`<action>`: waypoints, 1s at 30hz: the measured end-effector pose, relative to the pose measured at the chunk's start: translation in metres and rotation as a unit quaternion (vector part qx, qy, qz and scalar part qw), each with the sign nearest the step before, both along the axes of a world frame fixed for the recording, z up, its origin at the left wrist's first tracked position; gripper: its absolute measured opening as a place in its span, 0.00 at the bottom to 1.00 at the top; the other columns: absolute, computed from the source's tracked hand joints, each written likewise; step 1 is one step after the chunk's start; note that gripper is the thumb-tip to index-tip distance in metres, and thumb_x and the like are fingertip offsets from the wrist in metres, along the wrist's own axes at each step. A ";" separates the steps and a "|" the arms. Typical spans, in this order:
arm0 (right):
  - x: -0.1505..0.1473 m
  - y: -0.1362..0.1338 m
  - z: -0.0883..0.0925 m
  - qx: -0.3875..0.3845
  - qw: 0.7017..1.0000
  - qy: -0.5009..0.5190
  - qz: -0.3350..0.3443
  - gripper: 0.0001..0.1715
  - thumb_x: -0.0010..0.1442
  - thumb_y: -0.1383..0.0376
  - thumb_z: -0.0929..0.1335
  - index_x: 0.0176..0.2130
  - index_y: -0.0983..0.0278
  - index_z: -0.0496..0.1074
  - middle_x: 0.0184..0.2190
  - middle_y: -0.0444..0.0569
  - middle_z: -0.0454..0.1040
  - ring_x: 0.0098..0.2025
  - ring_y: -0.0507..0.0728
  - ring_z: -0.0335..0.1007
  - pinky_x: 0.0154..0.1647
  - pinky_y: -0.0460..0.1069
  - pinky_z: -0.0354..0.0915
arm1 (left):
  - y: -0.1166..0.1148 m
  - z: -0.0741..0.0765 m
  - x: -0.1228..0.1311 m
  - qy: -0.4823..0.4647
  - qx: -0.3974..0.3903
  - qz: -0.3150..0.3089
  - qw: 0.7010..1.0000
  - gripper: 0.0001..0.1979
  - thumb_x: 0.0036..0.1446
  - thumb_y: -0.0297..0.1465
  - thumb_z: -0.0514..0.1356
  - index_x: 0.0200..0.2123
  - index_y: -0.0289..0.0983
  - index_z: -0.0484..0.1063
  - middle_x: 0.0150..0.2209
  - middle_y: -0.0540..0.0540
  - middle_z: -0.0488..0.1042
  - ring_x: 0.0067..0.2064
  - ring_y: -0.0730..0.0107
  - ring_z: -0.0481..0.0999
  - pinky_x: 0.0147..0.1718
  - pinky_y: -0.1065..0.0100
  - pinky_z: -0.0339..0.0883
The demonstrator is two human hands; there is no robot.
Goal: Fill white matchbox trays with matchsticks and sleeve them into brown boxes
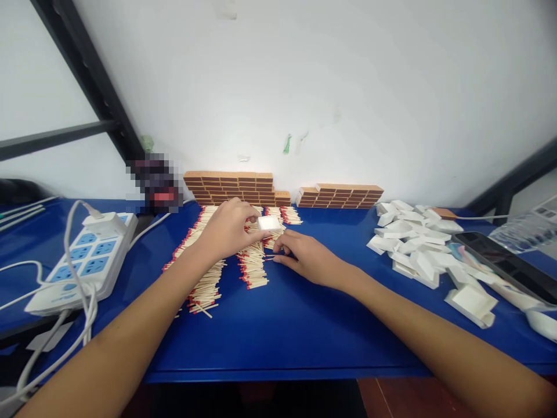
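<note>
My left hand point(235, 227) is closed on a small white matchbox tray point(269, 223), held just above the matches between thumb and fingers. My right hand point(304, 255) is beside it, thumb and forefinger pinched around a match point(270, 256) at the right edge of the pile. Red-tipped matches point(253, 268) lie in rows on the blue table under and around both hands. My left hand and forearm hide part of the bigger left row of matches point(206, 290).
Stacked matchboxes point(230, 184) stand against the wall, with a second stack point(342, 196) to their right. White trays point(418, 232) are heaped at the right, near a black phone-like slab point(505, 264). A power strip point(87, 255) with cables lies at the left.
</note>
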State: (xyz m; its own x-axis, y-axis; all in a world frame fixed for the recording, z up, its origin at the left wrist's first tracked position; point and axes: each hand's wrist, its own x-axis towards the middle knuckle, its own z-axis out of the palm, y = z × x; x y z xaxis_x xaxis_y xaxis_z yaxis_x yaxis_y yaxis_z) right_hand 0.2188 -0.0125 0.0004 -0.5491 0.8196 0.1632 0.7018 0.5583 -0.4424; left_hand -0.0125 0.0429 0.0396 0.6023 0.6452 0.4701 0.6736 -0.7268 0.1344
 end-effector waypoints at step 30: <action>0.071 0.082 -0.018 0.101 0.990 0.012 -0.100 0.06 0.67 0.63 0.70 0.39 0.63 0.77 0.37 0.50 0.72 0.37 0.57 0.69 0.41 0.51 0.62 | -0.003 -0.007 0.005 0.001 -0.029 -0.017 0.999 0.18 0.61 0.48 0.69 0.42 0.38 0.80 0.38 0.44 0.81 0.41 0.57 0.75 0.42 0.58 0.64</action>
